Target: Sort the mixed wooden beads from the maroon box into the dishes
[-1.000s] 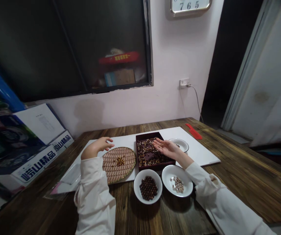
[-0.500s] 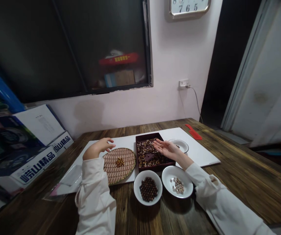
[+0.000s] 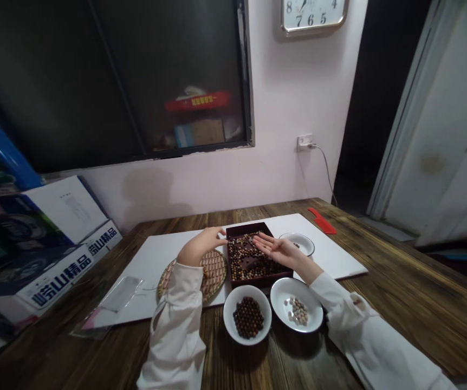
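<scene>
My left hand (image 3: 201, 245) hovers over the far edge of the round woven tray (image 3: 213, 269), fingertips pinched together beside the left wall of the dark red box (image 3: 258, 278); whether it holds a bead is too small to see. The box is full of mixed brown and pale beads. My right hand (image 3: 279, 249) lies palm up and open over the box's right side. In front stand a white bowl of dark beads (image 3: 233, 303) and a white bowl of pale beads (image 3: 312, 306).
A white board (image 3: 152, 260) lies under the tray and box on the wooden table (image 3: 400, 281). A small white dish (image 3: 304, 242) sits behind my right hand. A red scraper (image 3: 322, 220) lies far right, clear plastic bags (image 3: 115, 297) left, printed boxes (image 3: 54, 254) far left.
My left hand has swung right, from the tray's left rim across to the box's left wall. The right hand has stayed open over the box.
</scene>
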### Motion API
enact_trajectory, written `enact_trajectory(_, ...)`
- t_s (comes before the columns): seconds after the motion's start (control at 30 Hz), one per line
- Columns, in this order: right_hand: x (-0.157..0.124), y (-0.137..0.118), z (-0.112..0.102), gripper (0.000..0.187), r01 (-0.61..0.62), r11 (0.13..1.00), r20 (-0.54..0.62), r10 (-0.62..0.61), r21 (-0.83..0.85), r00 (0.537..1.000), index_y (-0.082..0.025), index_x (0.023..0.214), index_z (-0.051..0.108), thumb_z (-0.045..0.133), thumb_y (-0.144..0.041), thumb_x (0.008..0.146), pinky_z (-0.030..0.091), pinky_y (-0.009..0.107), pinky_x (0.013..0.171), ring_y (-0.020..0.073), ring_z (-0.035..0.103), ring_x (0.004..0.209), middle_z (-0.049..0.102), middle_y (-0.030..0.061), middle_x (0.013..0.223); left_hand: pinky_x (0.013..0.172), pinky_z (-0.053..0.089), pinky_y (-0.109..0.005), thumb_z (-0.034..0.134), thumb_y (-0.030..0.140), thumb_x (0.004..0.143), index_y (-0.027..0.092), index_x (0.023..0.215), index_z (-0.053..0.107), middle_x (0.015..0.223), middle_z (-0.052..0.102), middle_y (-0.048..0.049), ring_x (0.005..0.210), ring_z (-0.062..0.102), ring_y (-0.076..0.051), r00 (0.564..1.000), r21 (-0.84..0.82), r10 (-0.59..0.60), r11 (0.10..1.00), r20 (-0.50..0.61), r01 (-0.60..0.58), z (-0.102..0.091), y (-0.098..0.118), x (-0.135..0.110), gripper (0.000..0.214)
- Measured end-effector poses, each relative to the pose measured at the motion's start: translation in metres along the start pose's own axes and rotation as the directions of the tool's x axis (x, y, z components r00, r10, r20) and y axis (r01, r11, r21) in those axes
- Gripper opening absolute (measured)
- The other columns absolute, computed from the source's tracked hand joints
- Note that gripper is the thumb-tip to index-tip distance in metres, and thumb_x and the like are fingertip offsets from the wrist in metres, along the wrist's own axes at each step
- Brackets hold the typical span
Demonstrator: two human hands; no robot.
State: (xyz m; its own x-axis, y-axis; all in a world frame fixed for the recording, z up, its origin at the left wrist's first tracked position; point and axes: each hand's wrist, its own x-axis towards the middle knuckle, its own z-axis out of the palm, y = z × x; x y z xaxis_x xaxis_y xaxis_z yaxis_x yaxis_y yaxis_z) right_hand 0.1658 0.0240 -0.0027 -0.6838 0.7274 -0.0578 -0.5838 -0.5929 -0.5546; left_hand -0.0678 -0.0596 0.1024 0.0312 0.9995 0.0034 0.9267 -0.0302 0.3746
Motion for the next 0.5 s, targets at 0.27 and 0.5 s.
enact_trajectory(0.27,0.0,0.0,0.0,0.089,-0.032,0.998,0.062,0.035,-0.049,0.997,-0.006,0.139,0.025,0.027,0.013,0.051,0.047,0.029,0.1,0.0153,0.058,0.114,0.056,0.0164,0.125,0.08,0.045,-0.028,0.046,0.025,0.087,0.016,0.099,0.065,0.099,0.067,-0.0074,0.09,0.061,-0.018,0.918,0.119,0.391,0.917,-0.072,-0.381,0.043,0.042,0.015,0.024)
enact_trajectory(0.5,0.004,0.001,-0.002,0.071,-0.049,0.992,0.133,0.064,-0.117,0.989,-0.006,0.123,0.045,0.031,0.009,0.056,0.049,0.029,0.096,0.0151,0.062,0.105,0.065,0.0132,0.109,0.088,0.043,-0.031,0.045,0.024,0.09,0.017,0.11,0.062,0.105,0.062,-0.0096,0.1,0.058,-0.02,0.874,0.314,0.485,0.835,-0.028,-0.453,0.063,0.058,0.019,0.028)
